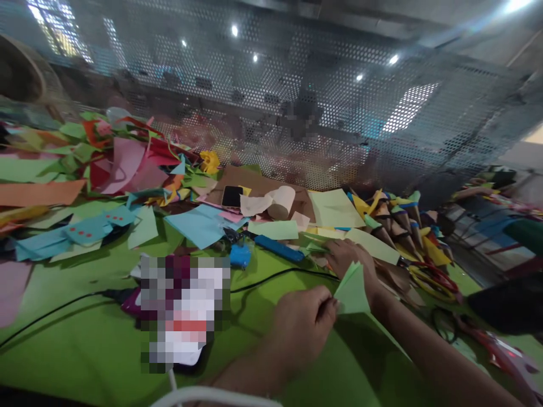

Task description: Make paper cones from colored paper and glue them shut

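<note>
My left hand (303,322) is closed in a pinch on the edge of a folded light green paper (353,289), which stands up in thin layers. Beyond it, my right hand (350,257) reaches over the paper scraps, with its fingers forward and slightly bent; its fingertips are partly hidden. Small green paper scraps (314,247) lie by those fingertips. A blue box cutter (279,247) rests just left of my right hand. Part of the folded paper is hidden behind my right forearm.
Scissors with yellow and red handles (430,281) lie at right, near several paper cones (401,220). A paper roll (281,202) and coloured sheets cover the back. A blurred-out phone (186,333) and black cable (275,277) lie left. Perforated metal panel (254,85) stands behind.
</note>
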{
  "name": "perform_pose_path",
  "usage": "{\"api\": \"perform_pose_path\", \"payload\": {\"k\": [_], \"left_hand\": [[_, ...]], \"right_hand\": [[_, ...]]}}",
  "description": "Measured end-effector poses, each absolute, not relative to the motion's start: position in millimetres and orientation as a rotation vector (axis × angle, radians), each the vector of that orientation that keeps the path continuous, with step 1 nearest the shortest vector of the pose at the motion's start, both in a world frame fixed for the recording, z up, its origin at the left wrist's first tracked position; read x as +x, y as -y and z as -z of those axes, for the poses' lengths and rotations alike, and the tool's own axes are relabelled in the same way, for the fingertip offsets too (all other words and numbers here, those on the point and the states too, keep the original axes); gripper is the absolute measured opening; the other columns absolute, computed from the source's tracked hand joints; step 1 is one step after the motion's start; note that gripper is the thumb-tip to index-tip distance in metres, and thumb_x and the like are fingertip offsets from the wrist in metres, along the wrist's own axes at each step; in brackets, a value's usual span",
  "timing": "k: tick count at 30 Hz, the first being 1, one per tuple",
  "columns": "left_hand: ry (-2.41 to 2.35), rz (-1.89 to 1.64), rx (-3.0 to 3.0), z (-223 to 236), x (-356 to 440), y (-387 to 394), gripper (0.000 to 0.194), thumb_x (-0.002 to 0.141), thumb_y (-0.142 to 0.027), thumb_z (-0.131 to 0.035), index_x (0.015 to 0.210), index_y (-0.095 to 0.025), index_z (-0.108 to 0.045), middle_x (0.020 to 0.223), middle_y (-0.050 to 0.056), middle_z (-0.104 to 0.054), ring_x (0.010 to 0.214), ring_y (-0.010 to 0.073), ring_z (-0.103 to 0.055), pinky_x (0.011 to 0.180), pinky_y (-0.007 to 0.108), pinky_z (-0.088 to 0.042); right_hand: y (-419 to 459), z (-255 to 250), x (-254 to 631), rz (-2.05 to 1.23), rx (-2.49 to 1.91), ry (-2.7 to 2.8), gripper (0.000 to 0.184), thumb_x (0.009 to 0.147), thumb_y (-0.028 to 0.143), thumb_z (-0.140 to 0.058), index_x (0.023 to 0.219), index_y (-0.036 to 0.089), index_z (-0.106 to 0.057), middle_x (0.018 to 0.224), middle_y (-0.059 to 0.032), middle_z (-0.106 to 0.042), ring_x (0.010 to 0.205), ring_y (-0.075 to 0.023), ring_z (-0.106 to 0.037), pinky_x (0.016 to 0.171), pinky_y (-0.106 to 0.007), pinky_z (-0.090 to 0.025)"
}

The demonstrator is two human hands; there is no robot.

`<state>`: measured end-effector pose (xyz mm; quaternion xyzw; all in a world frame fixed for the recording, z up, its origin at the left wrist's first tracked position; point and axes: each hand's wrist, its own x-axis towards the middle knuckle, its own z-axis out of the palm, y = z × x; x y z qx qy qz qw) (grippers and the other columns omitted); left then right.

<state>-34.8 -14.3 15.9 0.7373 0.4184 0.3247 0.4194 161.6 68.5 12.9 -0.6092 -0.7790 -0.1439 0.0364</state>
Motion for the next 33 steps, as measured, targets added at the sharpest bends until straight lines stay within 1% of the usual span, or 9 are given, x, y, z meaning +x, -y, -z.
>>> {"api": "perform_pose_path", "payload": {"k": [5, 7, 12, 16, 19, 23, 27, 30, 33], "left_hand": [[-1.023, -0.865, 1.677, -17, -35, 10, 0.031, 0.092, -0.033, -0.046, 0.064, -0.019, -0.046, 0.058, -0.004, -0.045, 0.057, 0.0116, -0.043, 0.055, 0.026, -0.023], [-1.029, -0.887, 1.549, -17, -35, 7, 0.034, 0.092, -0.035, -0.046, 0.062, -0.019, -0.045, 0.056, -0.005, -0.043, 0.057, 0.0113, -0.042, 0.054, 0.026, -0.024], [-1.059, -0.928, 1.293, -15, -36, 0, 0.035, 0.091, -0.037, -0.045, 0.062, -0.019, -0.050, 0.057, -0.004, -0.043, 0.057, 0.0120, -0.041, 0.055, 0.025, -0.027], [-1.131, -0.986, 1.266, -13, -36, -5, 0.034, 0.090, -0.034, -0.046, 0.060, -0.019, -0.047, 0.058, -0.004, -0.043, 0.058, 0.0124, -0.040, 0.057, 0.026, -0.027], [-1.154, -0.997, 1.229, -13, -36, -8, 0.027, 0.090, -0.031, -0.047, 0.067, -0.018, -0.053, 0.061, -0.003, -0.047, 0.059, 0.0125, -0.041, 0.058, 0.026, -0.028], [-1.132, -0.975, 1.160, -15, -35, -8, 0.020, 0.090, -0.031, -0.049, 0.085, -0.017, -0.064, 0.069, -0.001, -0.058, 0.060, 0.0129, -0.044, 0.059, 0.025, -0.031], [-1.123, -0.971, 1.164, -13, -36, -8, 0.020, 0.088, -0.031, -0.050, 0.079, -0.017, -0.063, 0.069, 0.000, -0.060, 0.061, 0.0124, -0.044, 0.058, 0.025, -0.031], [-1.078, -0.934, 1.174, -10, -36, -8, 0.025, 0.087, -0.033, -0.051, 0.069, -0.017, -0.058, 0.064, -0.001, -0.056, 0.057, 0.0114, -0.041, 0.055, 0.025, -0.028], [-1.060, -0.906, 1.187, -10, -36, -8, 0.024, 0.087, -0.032, -0.050, 0.071, -0.017, -0.059, 0.064, -0.001, -0.057, 0.056, 0.0115, -0.041, 0.054, 0.025, -0.028]], "right_hand": [[-61, -25, 163, 0.370, -1.776, 2.332, 0.025, 0.093, 0.020, -0.044, 0.094, 0.018, -0.069, 0.093, -0.0093, -0.071, 0.094, -0.0246, -0.063, 0.079, -0.031, -0.042], [-62, -30, 168, 0.296, -1.773, 2.204, 0.025, 0.092, 0.022, -0.045, 0.091, 0.017, -0.069, 0.090, -0.0091, -0.072, 0.088, -0.0238, -0.064, 0.075, -0.031, -0.043], [-50, -46, 180, -0.384, -1.584, 1.632, 0.022, 0.079, 0.041, -0.063, 0.071, 0.020, -0.065, 0.066, -0.0010, -0.062, 0.063, -0.0184, -0.056, 0.060, -0.029, -0.042], [-20, -57, 175, -0.779, -1.330, 1.275, 0.022, 0.071, 0.041, -0.076, 0.079, 0.021, -0.070, 0.073, -0.0020, -0.064, 0.067, -0.0173, -0.055, 0.061, -0.027, -0.044], [-2, -59, 163, -0.926, -1.263, 1.179, 0.022, 0.068, 0.038, -0.082, 0.077, 0.021, -0.071, 0.070, -0.0008, -0.062, 0.064, -0.0150, -0.053, 0.059, -0.025, -0.043], [5, -50, 148, -1.074, -1.241, 1.196, 0.023, 0.071, 0.037, -0.081, 0.084, 0.020, -0.073, 0.076, -0.0019, -0.066, 0.066, -0.0136, -0.053, 0.060, -0.024, -0.043], [5, -43, 149, -1.012, -1.230, 1.290, 0.018, 0.076, 0.034, -0.077, 0.090, 0.022, -0.073, 0.081, -0.0030, -0.068, 0.074, -0.0173, -0.059, 0.066, -0.027, -0.046], [8, -45, 154, -0.714, -1.200, 1.499, 0.012, 0.077, 0.028, -0.076, 0.087, 0.025, -0.073, 0.092, -0.0045, -0.068, 0.090, -0.0228, -0.061, 0.077, -0.032, -0.047], [11, -49, 156, -0.413, -1.171, 1.684, 0.006, 0.082, 0.022, -0.069, 0.083, 0.027, -0.073, 0.102, -0.0053, -0.066, 0.103, -0.0246, -0.059, 0.087, -0.034, -0.043]]}}
